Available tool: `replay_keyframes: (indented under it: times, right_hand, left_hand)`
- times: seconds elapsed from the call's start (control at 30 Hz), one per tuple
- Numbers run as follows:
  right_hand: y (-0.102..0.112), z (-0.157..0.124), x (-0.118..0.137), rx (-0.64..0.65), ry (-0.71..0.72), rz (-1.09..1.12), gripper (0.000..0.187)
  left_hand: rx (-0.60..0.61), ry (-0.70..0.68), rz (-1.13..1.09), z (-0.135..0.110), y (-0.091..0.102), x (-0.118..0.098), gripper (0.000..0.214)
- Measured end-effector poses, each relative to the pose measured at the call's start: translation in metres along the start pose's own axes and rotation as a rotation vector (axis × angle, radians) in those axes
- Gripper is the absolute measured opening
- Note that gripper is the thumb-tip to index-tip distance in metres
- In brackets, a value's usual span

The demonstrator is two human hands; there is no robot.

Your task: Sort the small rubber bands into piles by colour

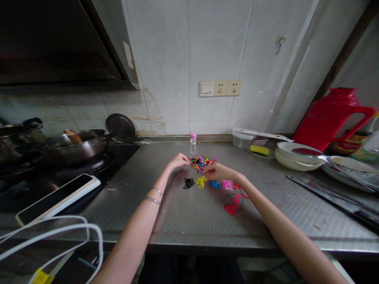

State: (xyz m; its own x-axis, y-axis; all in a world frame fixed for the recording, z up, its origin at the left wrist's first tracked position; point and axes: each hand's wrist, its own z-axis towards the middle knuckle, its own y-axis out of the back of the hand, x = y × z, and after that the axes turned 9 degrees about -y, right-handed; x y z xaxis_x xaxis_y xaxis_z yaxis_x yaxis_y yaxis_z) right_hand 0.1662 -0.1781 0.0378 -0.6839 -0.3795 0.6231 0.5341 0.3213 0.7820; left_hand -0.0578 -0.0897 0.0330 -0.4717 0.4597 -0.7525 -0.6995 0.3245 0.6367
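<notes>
A mixed pile of small coloured bands, perhaps rubber bands [202,162], lies on the steel counter. My left hand [179,161] is at the pile's left edge, fingertips closed together; anything between them is too small to make out. Over the pile's front right side hovers my right hand [217,172], fingers bent and pinched, their tips partly hidden. Nearer to me, single-colour heaps sit in a row: black bands [188,183], yellow bands [201,182], blue bands [215,184], pink bands [227,184] and red bands [237,185], the last beside my right wrist.
Behind the pile stands a small clear bottle with a pink cap [193,142]. A red and clear plastic piece [232,206] lies in front. Bowls [297,159], a knife [328,195] and a red thermos [331,118] are right; a pan [74,148] and white device [59,197] left.
</notes>
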Motion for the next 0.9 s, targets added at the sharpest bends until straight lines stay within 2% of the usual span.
replay_keyframes:
  times: [0.1,0.23,0.5,0.9]
  right_hand:
    - [0.005,-0.002,-0.004,-0.008,-0.014,0.038,0.030]
    - [0.013,-0.004,-0.012,-0.101,-0.022,0.002,0.026]
    - [0.018,-0.004,-0.037,-0.185,-0.079,-0.045,0.025]
    - [0.024,-0.005,-0.051,-0.276,-0.149,-0.021,0.031]
  left_hand:
    - [-0.024,-0.019,0.057,0.004,-0.004,0.010,0.012]
    - [-0.006,-0.048,0.113,0.009,-0.010,0.018,0.016]
    - [0.001,-0.092,0.191,0.010,-0.026,0.015,0.016]
    - [-0.039,-0.100,0.231,0.012,-0.024,0.020,0.017]
